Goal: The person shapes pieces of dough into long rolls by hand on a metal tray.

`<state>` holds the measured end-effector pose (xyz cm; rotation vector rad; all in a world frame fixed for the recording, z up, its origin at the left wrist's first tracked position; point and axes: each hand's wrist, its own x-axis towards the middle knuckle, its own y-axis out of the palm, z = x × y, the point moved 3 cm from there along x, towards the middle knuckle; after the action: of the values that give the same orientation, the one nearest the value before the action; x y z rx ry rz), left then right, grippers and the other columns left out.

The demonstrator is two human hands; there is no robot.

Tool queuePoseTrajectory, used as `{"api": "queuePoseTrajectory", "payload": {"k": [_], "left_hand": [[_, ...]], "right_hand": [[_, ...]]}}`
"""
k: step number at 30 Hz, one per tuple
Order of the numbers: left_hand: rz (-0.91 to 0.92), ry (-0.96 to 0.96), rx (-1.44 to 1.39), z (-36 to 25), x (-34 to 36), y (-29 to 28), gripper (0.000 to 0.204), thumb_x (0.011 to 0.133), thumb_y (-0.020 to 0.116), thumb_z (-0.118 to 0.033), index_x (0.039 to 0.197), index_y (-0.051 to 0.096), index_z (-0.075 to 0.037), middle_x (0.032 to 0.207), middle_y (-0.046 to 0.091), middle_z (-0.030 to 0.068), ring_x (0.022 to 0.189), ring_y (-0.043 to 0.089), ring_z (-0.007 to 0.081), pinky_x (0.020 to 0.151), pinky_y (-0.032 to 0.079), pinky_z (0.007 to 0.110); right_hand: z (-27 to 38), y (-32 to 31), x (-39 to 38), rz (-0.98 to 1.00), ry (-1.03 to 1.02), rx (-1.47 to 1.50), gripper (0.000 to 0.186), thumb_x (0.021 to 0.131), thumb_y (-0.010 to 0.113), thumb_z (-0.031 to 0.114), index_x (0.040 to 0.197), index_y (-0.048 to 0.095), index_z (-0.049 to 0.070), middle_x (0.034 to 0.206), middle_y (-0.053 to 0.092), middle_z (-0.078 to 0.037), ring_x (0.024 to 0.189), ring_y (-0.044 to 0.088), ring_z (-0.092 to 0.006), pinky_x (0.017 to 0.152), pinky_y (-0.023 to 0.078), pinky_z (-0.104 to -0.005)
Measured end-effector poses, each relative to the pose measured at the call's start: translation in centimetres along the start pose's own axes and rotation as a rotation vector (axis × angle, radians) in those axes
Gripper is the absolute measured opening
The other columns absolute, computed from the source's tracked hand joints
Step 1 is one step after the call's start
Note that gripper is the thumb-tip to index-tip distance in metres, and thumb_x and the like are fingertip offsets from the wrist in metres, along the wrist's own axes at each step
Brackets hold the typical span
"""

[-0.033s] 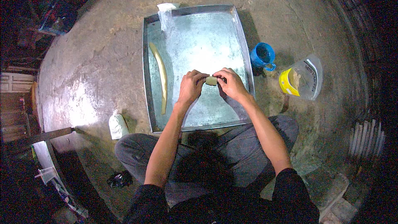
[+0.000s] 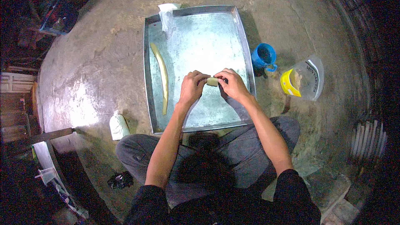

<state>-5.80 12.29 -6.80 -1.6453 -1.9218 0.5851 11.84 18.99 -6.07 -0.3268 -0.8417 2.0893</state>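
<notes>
A small pale piece of dough (image 2: pixel 212 82) is pinched by its two ends over the metal tray (image 2: pixel 146 71). My left hand (image 2: pixel 193 86) has its thumb and fingertips closed on the left end. My right hand (image 2: pixel 232 84) grips the right end the same way, fingers bent over the top. Whether the piece touches the tray beneath, I cannot tell. Along the tray's left side lies a long, slightly curved rope of pale yellow dough (image 2: pixel 161 75), apart from both hands.
A clear plastic bag with something white (image 2: pixel 167 18) hangs over the tray's far left corner. Right of the tray are a blue mug (image 2: pixel 263 55) and a clear and yellow pouch (image 2: pixel 302 79). On the left floor sit a white bag (image 2: pixel 119 126) and a black plastic bag (image 2: pixel 120 180).
</notes>
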Motion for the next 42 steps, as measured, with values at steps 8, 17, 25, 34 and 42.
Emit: {"api": "queuePoseTrajectory", "payload": {"k": [8, 17, 25, 34, 42], "left_hand": [[0.087, -0.069, -0.193, 0.1, 0.4, -1.7, 0.015, 0.088, 0.068, -0.014, 0.099, 0.074, -0.005, 0.093, 0.070, 0.0126, 0.084, 0.066, 0.0279, 0.075, 0.052, 0.037], [0.020, -0.186, -0.197, 0.5, 0.2, 0.6, 0.029, 0.091, 0.069, -0.030, 0.090, 0.073, 0.000, 0.083, 0.069, 0.0155, 0.074, 0.063, 0.0280, 0.070, 0.050, 0.041], [-0.041, -0.076, 0.114, -1.0, 0.0, 2.1, 0.029, 0.089, 0.069, -0.031, 0.092, 0.073, -0.002, 0.091, 0.072, 0.0153, 0.080, 0.068, 0.0301, 0.072, 0.052, 0.042], [0.012, -0.354, -0.315, 0.4, 0.2, 2.0, 0.022, 0.088, 0.070, -0.023, 0.091, 0.072, -0.001, 0.077, 0.071, 0.0117, 0.067, 0.066, 0.0192, 0.066, 0.050, 0.035], [0.164, -0.497, -0.619, -0.7, 1.0, -0.2, 0.035, 0.093, 0.068, -0.028, 0.084, 0.067, 0.006, 0.069, 0.066, 0.0079, 0.062, 0.061, 0.0116, 0.056, 0.048, 0.029]], "right_hand": [[0.3, -1.0, 0.5, -0.022, 0.041, 0.174, 0.012, 0.085, 0.070, 0.011, 0.096, 0.073, 0.005, 0.094, 0.068, -0.011, 0.095, 0.065, -0.0303, 0.084, 0.051, -0.0390], [-0.9, -1.1, 0.4, -0.144, 0.184, -0.044, 0.011, 0.090, 0.062, 0.008, 0.098, 0.070, 0.009, 0.101, 0.067, -0.012, 0.092, 0.066, -0.0340, 0.082, 0.052, -0.0425], [-0.9, -0.7, -0.1, -0.040, 0.469, -0.201, 0.037, 0.087, 0.068, 0.040, 0.089, 0.066, 0.004, 0.088, 0.069, -0.019, 0.087, 0.067, -0.0391, 0.077, 0.052, -0.0492], [-2.8, 1.3, 0.0, -0.097, 0.366, 0.189, 0.019, 0.088, 0.074, 0.021, 0.093, 0.069, 0.003, 0.085, 0.071, -0.008, 0.077, 0.065, -0.0171, 0.069, 0.052, -0.0333], [-3.5, 1.1, 0.2, 0.041, 0.399, 0.317, 0.022, 0.090, 0.071, 0.023, 0.095, 0.068, 0.002, 0.081, 0.070, -0.011, 0.077, 0.065, -0.0200, 0.070, 0.051, -0.0364]]}}
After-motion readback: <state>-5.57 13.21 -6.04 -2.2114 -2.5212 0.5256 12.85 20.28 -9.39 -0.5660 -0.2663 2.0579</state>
